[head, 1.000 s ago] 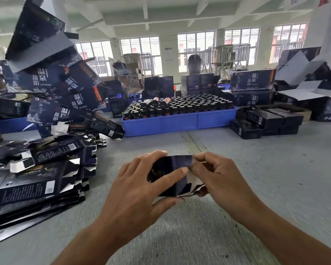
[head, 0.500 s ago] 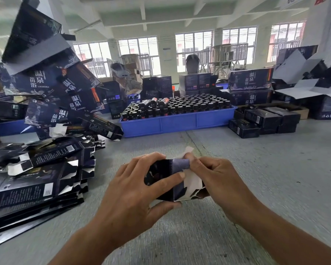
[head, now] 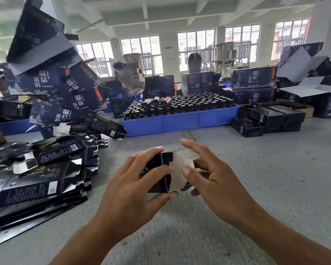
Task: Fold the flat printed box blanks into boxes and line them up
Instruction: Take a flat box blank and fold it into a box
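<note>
A small dark printed box (head: 161,173) with a silver end flap is held above the grey table, its end facing me. My left hand (head: 134,190) grips its left side, fingers over the top and thumb under the bottom. My right hand (head: 208,176) is at the flap side with the thumb pressing the silver flap; its index finger is raised and straight, the other fingers curl behind the flap. A heap of flat dark box blanks (head: 36,178) lies on the table at the left. A row of folded dark boxes (head: 266,119) stands at the far right.
A blue tray (head: 180,121) full of dark bottles sits ahead across the table. Large printed cartons (head: 61,87) pile up at the left and back (head: 253,77). Another person (head: 126,77) works behind the tray. Grey table surface (head: 275,178) lies to my right.
The box has been turned slightly and its silver end flap now faces me. My right hand has opened out, its index finger lifted off the flap.
</note>
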A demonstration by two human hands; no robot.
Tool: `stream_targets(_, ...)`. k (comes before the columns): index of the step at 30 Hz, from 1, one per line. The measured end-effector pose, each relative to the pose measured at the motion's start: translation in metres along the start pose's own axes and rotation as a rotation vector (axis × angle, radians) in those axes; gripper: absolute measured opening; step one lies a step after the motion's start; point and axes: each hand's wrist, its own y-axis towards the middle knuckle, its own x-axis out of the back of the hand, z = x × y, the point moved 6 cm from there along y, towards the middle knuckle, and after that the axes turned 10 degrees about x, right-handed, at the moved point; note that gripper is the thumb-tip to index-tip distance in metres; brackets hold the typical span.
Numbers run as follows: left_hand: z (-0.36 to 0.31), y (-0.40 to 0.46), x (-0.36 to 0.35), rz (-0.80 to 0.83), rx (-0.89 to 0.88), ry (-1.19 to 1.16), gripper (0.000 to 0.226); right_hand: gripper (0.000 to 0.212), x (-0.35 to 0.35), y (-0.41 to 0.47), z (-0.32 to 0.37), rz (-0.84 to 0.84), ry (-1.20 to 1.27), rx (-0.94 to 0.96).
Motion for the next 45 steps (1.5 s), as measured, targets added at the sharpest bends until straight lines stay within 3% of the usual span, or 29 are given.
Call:
stream_targets(4,0.001,-0.002,-0.001,0.006,-0.005,0.008,0.048,0.036,-0.001,-0.001,0.001,0.032,-0.133,0.024)
stream_targets(9,0.002,-0.002,0.000,0.000,0.034,-0.022,0.063,0.031,-0.003,-0.001,0.001,0.072,-0.115,0.028)
stream_targets(13,0.001,-0.002,0.000,0.008,0.036,0.008,0.059,0.058,-0.006,-0.002,0.003,0.153,-0.121,0.042)
stream_targets(15,0.002,-0.002,0.001,0.009,0.039,0.011,0.055,0.061,-0.006,-0.002,0.002,0.165,-0.128,0.039)
stream_targets(22,-0.002,-0.001,0.002,0.010,0.030,-0.007,0.054,0.048,-0.001,-0.003,0.003,-0.011,-0.134,0.036)
stream_targets(25,-0.001,-0.001,0.002,-0.001,0.051,-0.025,0.055,0.033,0.001,-0.003,0.004,-0.068,-0.098,0.035)
stream_targets(31,0.000,0.001,0.005,-0.034,0.105,-0.082,0.072,0.028,-0.002,-0.004,0.006,-0.030,-0.089,0.045)
stream_targets(35,-0.007,0.000,0.006,-0.054,0.105,-0.091,0.081,0.012,0.000,-0.001,0.002,-0.073,-0.001,-0.010)
stream_targets(40,-0.014,-0.001,0.002,-0.026,0.096,-0.087,0.083,0.014,0.003,0.002,-0.005,-0.082,0.090,-0.086)
stream_targets(45,-0.019,-0.001,-0.001,-0.002,0.085,-0.085,0.084,0.011,0.006,0.000,-0.007,-0.132,0.003,-0.096)
